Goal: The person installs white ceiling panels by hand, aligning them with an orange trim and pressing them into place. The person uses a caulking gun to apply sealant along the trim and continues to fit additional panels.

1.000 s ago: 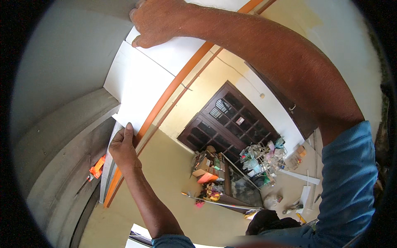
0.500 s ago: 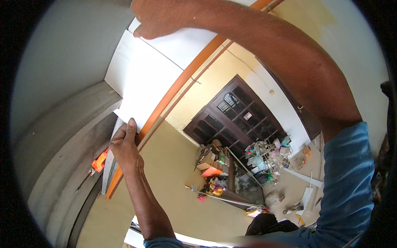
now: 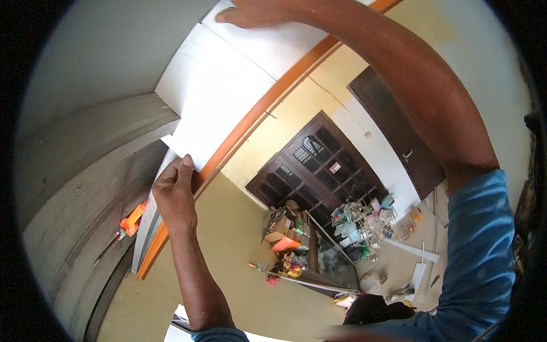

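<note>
A glossy white panel (image 3: pixel 219 94) stretches across the upper left, with a thin seam crossing it. At its near end my left hand (image 3: pixel 175 196) is closed around the edge, the thumb laid along the white surface and the other fingers curled and mostly hidden. My right hand (image 3: pixel 259 14) lies against the white surface beyond the seam, at the picture's upper edge. Its thumb shows, while the other fingers are cut off or hidden. An orange-brown trim strip (image 3: pixel 250 125) runs along the panel's side, close by my left hand.
An orange tool (image 3: pixel 133 219) rests on the grey ledge (image 3: pixel 74 228) left of my left hand. Beyond are dark double doors (image 3: pixel 319 157), another dark door (image 3: pixel 399 131), a glass case (image 3: pixel 333 259) and a rack heaped with bags (image 3: pixel 364 225). Long white strips (image 3: pixel 413 249) lie on the floor.
The view has shifted slightly, so the panel and trim appear farther right. My right hand appears higher and farther right, more cut off by the upper edge. My left hand keeps its grip.
</note>
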The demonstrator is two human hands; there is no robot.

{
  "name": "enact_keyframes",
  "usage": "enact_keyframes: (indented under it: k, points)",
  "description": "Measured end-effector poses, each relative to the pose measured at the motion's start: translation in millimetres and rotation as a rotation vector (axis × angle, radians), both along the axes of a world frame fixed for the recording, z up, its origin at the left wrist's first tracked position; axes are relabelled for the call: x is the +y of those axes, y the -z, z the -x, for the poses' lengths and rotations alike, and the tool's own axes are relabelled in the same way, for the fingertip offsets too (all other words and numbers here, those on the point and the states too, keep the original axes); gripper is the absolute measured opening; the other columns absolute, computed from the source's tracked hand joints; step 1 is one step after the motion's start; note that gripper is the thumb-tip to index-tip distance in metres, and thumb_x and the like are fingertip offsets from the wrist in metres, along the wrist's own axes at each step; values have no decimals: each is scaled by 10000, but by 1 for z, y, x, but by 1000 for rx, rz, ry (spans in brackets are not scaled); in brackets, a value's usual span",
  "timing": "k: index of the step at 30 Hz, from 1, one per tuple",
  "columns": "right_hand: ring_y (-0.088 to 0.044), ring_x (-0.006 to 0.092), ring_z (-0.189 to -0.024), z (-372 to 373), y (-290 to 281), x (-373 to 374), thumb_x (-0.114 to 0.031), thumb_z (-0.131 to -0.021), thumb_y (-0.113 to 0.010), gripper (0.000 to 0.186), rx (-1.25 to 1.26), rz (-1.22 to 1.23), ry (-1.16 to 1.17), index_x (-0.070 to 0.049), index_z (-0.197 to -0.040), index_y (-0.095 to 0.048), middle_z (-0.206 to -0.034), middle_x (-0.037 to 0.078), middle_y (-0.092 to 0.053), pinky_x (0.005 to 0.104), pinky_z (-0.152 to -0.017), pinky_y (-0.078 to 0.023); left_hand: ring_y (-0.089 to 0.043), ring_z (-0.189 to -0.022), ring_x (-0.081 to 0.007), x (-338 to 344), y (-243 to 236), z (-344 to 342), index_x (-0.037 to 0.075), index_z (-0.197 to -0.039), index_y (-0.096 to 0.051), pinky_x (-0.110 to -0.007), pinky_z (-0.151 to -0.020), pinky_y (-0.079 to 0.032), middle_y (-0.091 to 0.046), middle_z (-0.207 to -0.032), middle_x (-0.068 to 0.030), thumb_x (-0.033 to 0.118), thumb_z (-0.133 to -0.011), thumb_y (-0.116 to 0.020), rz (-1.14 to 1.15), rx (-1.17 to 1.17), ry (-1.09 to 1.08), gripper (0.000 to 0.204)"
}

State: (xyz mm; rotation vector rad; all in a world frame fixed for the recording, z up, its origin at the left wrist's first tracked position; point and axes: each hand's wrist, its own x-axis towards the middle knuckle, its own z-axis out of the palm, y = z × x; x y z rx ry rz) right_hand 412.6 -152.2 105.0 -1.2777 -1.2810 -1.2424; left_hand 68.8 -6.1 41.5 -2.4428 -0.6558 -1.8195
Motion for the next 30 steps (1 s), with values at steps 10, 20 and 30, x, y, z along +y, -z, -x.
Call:
enact_keyframes:
  k: [10, 20, 30]
  points:
    - [-706, 435, -1238, -1, 1, 2, -346, -1106, -653, 495, -12, -32, 119, 90, -1339, -688, -1336, 298, -711, 533, -1054, -582, -570, -637, -62, -15, -28, 10, -3, -915, -833, -259, -612, -455, -700, -730, 5, 234, -1043, -829, -289, 149, -249, 269]
    - [-707, 417, -1236, 1, 5, 1, -341, -1102, -632, 491, -27, -31, 103, 74, -1360, -686, -1340, 280, -708, 522, -1060, -581, -523, -529, -50, -26, -20, 4, 94, -872, -674, -189, -395, -345, -656, -725, 4, 213, -1106, -712, 595, -61, 227, 266]
    - [-709, 431, -1212, -11, 6, 0, -350, -1110, -633, 509, -65, 40, 110, 107, -1326, -689, -1307, 316, -709, 535, -1052, -585, -546, -494, -90, -14, -12, -10, 96, -858, -681, -249, -393, -374, -690, -712, -41, 179, -1102, -685, 548, -187, 323, 258]
